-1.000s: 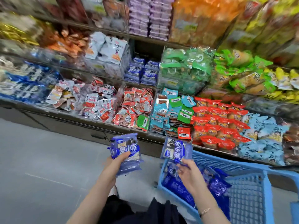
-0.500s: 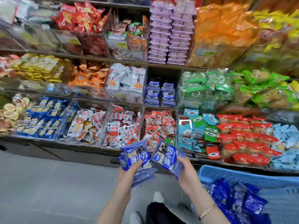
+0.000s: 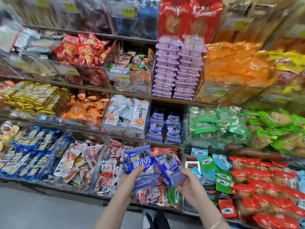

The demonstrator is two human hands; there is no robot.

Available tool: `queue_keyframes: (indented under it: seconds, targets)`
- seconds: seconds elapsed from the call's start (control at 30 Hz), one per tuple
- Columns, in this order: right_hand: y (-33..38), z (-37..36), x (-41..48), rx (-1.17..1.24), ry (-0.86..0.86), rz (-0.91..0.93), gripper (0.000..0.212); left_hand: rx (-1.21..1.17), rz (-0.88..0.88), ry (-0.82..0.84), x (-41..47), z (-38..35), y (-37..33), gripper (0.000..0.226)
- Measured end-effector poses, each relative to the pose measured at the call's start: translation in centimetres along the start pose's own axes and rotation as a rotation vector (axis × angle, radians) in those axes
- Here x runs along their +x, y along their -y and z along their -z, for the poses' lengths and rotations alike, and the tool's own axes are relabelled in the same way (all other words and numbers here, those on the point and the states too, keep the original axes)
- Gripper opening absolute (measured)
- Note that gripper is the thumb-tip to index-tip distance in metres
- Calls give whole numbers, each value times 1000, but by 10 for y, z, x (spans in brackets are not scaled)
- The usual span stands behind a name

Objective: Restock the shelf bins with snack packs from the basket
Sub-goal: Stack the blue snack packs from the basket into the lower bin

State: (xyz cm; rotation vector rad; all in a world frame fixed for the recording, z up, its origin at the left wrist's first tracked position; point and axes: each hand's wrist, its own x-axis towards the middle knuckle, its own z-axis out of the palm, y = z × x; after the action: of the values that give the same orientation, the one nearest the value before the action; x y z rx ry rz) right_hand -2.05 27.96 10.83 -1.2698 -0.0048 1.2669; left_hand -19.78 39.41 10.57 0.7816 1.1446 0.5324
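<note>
My left hand (image 3: 132,176) grips a small stack of blue snack packs (image 3: 137,161) with white lettering, held upright in front of the lowest shelf. Just to its right, my right hand (image 3: 187,183) holds another blue snack pack (image 3: 168,164), tilted toward the left stack and touching it. On the middle shelf above, a clear bin (image 3: 165,126) holds two low piles of the same blue packs. The basket is out of view.
Clear bins fill the shelves: white-and-orange packs (image 3: 127,113) left of the blue bin, green packs (image 3: 219,126) to its right, stacked purple packs (image 3: 178,68) above. Red-and-white packs (image 3: 105,167) and teal and green packs (image 3: 212,169) lie below. Grey floor (image 3: 41,210) lies lower left.
The view has swung up and left, so the blue basket has left the frame. Both hands rose with their packs and came together in front of the shelves.
</note>
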Motion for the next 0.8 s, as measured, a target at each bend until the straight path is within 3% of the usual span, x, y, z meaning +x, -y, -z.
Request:
queue_keyframes:
  seconds: [0.3,0.53,0.63,0.8]
  targets:
    - [39,-2,74,183,-104,-4,14,-52,-46,-41,59,-4,-47,112]
    - [47,-24,116,209,-204,36,41,-15,-66,25,93,9,-95,126]
    - [58,-36,136,237,-236,63,38,19,-69,31,116,10,-116,114]
    - [81,-56,179,134,-269,77,31,-4,-125,20,144,7,-139,73]
